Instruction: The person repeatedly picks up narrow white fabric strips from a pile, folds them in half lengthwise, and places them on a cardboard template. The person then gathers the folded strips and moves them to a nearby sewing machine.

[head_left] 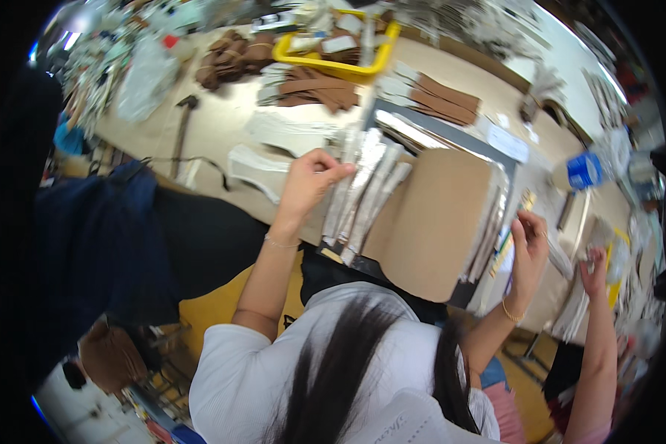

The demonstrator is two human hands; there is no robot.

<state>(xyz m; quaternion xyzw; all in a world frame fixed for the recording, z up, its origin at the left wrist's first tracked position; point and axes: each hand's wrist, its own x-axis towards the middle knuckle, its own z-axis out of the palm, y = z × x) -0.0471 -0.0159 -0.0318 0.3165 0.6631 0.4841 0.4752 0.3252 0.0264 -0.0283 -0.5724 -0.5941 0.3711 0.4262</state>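
My left hand [316, 183] is over the left side of a dark board [459, 137], its thumb and forefinger pinched together. What they hold, if anything, is too small to make out. Beside those fingers, several silvery strips [364, 185] lie side by side on the board. A large brown sheet [440, 214] bulges up in the board's middle, with more shiny strips along its right edge. Off the board's right side, my right hand [529, 251] has loosely bent fingers, thumb apart, with nothing visible in them. White curved pieces [263, 169] lie left of my left hand.
A yellow tray [340, 70] stands at the back, near stacked brown pieces [318, 90] and more brown strips [445, 98]. A hammer [183, 129] and a plastic bag [148, 81] lie left. Right are a blue-labelled bottle [584, 172] and another person's hand [593, 272].
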